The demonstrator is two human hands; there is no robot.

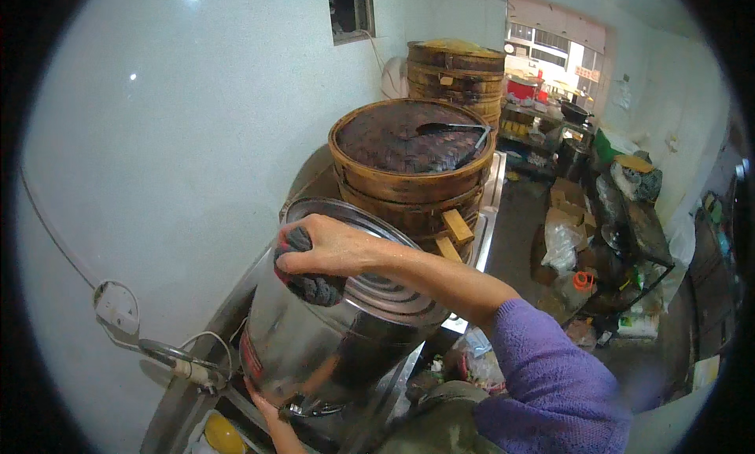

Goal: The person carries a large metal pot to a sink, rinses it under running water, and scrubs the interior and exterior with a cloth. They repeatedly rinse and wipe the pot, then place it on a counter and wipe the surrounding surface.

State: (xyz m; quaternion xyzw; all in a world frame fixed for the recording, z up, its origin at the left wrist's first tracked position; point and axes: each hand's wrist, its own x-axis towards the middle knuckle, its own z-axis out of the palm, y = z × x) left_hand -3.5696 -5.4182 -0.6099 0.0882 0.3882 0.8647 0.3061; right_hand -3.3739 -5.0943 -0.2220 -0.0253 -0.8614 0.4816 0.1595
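Note:
A large stainless steel pot (295,342) leans on the counter before me, with a shiny side and a ringed round face on top; whether that face is a lid or its base I cannot tell. My right hand (321,247) grips a bunched dark grey cloth (312,286) with reddish edges, pressed to the pot's upper rim. Low on the pot's left side, my left hand (263,402) holds it, its fingers partly hidden. A metal handle (312,408) shows near the pot's lower end. Just behind stands a bamboo steamer (407,186) with a woven lid.
Metal tongs (454,128) lie on the steamer lid. A taller steamer stack (457,71) stands farther back. Along the left wall are a socket (117,309) and cables. A yellow round object (224,435) sits lower left. Cardboard boxes (566,203) and bags crowd the right side.

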